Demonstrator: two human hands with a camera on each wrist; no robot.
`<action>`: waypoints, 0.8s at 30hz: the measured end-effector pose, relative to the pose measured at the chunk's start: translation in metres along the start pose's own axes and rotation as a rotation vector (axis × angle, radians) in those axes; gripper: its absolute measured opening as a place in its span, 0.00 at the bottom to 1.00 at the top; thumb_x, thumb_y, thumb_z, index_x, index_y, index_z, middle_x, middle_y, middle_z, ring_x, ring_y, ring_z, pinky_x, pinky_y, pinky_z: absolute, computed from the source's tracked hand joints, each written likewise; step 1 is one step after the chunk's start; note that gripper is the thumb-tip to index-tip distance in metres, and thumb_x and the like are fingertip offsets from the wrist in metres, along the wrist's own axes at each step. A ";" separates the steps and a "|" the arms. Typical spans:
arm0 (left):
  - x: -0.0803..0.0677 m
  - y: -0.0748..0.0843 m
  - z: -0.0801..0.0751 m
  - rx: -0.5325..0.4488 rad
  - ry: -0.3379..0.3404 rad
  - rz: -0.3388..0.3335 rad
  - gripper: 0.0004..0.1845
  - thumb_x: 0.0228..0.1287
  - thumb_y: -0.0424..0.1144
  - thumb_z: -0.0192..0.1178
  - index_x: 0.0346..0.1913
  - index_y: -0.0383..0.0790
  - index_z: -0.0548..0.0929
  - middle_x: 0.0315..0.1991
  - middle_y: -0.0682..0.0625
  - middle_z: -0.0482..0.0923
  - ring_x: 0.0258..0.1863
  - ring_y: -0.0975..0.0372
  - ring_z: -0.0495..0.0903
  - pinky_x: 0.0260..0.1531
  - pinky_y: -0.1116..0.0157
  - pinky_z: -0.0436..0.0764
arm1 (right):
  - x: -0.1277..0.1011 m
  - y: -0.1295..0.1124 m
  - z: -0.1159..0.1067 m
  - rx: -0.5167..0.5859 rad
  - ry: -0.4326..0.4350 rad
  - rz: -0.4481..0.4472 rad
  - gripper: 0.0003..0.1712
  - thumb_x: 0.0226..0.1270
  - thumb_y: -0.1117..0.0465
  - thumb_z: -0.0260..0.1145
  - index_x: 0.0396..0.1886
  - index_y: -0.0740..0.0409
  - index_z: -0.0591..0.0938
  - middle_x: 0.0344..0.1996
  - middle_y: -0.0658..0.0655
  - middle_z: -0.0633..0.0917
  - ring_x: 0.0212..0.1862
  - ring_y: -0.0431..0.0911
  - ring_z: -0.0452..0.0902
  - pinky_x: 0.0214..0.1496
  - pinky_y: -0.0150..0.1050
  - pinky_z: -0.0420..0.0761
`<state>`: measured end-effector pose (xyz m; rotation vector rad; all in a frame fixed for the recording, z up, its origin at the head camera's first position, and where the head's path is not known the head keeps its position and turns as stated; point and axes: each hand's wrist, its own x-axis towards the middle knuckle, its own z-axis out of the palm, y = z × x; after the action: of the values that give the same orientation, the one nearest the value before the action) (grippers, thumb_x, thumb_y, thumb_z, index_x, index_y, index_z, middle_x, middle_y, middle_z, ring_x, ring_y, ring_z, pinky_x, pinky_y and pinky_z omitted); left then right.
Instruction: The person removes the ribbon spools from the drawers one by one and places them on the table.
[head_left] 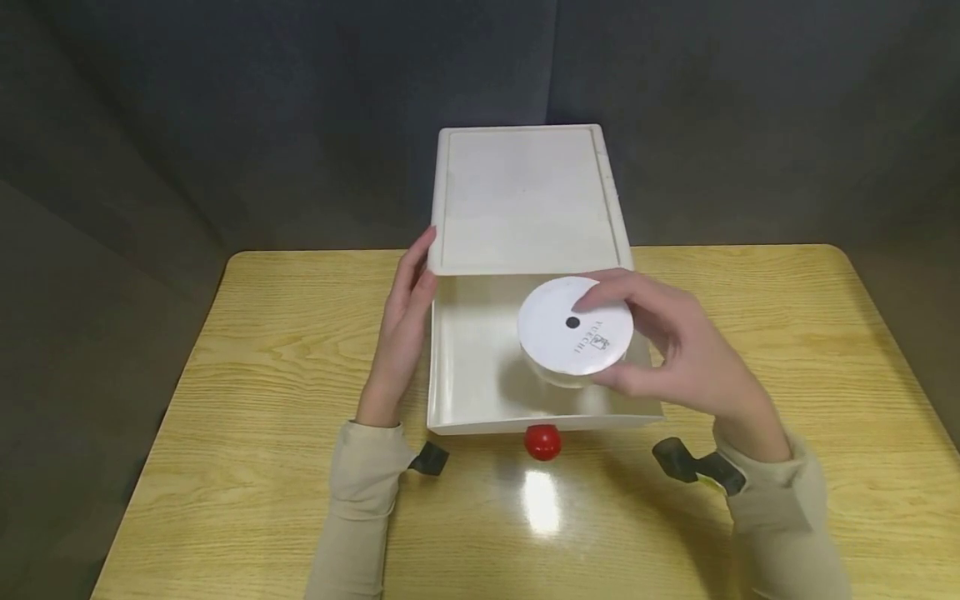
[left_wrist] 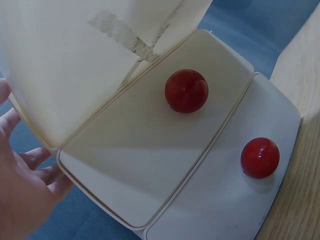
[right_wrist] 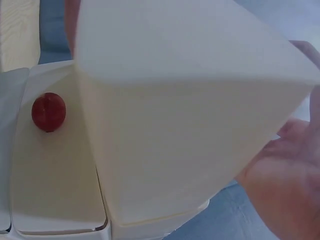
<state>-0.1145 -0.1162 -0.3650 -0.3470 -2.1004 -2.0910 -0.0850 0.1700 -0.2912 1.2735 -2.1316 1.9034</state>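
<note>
My right hand (head_left: 667, 342) grips a white ribbon spool (head_left: 558, 342), thumb at its near edge and fingers over the far side. The spool has a dark centre hole and small printing, and is held over the pulled-out drawer (head_left: 472, 358) of a white drawer cabinet (head_left: 525, 200). My left hand (head_left: 405, 325) rests along the cabinet's left side with extended fingers. From the left wrist, the left fingers (left_wrist: 40, 160) show at the cabinet's edge. In the right wrist view the drawer (right_wrist: 190, 140) hides the spool and part of my right hand (right_wrist: 290, 180).
A red knob (head_left: 543, 442) sticks out from the open drawer's front. Below that drawer are two closed drawer fronts, with an upper knob (left_wrist: 186, 91) and a lower knob (left_wrist: 260, 157), both red. The cabinet stands on a wood-grain table (head_left: 262, 417) before a dark curtain (head_left: 300, 125).
</note>
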 end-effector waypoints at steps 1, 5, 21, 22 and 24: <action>0.000 0.000 0.000 0.001 -0.001 0.003 0.30 0.83 0.47 0.44 0.82 0.46 0.59 0.80 0.56 0.58 0.77 0.65 0.58 0.76 0.57 0.58 | -0.002 0.001 -0.001 0.015 0.015 -0.006 0.30 0.43 0.84 0.71 0.52 0.74 0.79 0.58 0.58 0.83 0.62 0.54 0.75 0.65 0.40 0.77; 0.000 0.000 0.000 -0.002 -0.003 0.005 0.30 0.83 0.47 0.44 0.82 0.46 0.59 0.80 0.55 0.58 0.77 0.64 0.58 0.76 0.56 0.58 | -0.010 0.002 -0.004 0.100 0.112 -0.015 0.28 0.48 0.80 0.75 0.53 0.75 0.79 0.59 0.59 0.83 0.64 0.54 0.74 0.67 0.41 0.74; 0.000 0.001 0.001 -0.013 0.000 0.008 0.29 0.83 0.45 0.43 0.82 0.44 0.58 0.80 0.53 0.57 0.78 0.63 0.58 0.76 0.55 0.58 | -0.035 0.008 -0.020 0.198 0.371 -0.059 0.29 0.49 0.80 0.78 0.53 0.81 0.79 0.53 0.63 0.86 0.63 0.55 0.76 0.61 0.38 0.74; 0.000 0.001 0.001 -0.015 0.000 0.010 0.30 0.83 0.45 0.43 0.82 0.44 0.58 0.80 0.52 0.57 0.78 0.63 0.58 0.76 0.55 0.58 | -0.037 0.008 -0.021 0.204 0.384 -0.058 0.28 0.49 0.81 0.77 0.53 0.81 0.79 0.54 0.63 0.86 0.63 0.55 0.76 0.60 0.38 0.75; 0.000 0.000 0.001 -0.019 0.000 0.015 0.30 0.83 0.44 0.43 0.82 0.43 0.58 0.80 0.52 0.57 0.78 0.62 0.58 0.76 0.55 0.58 | -0.040 0.010 -0.023 0.217 0.412 -0.062 0.29 0.47 0.84 0.75 0.52 0.82 0.79 0.54 0.64 0.85 0.63 0.56 0.76 0.60 0.38 0.75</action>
<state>-0.1140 -0.1152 -0.3648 -0.3643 -2.0735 -2.1036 -0.0756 0.2101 -0.3137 0.8564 -1.7046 2.1851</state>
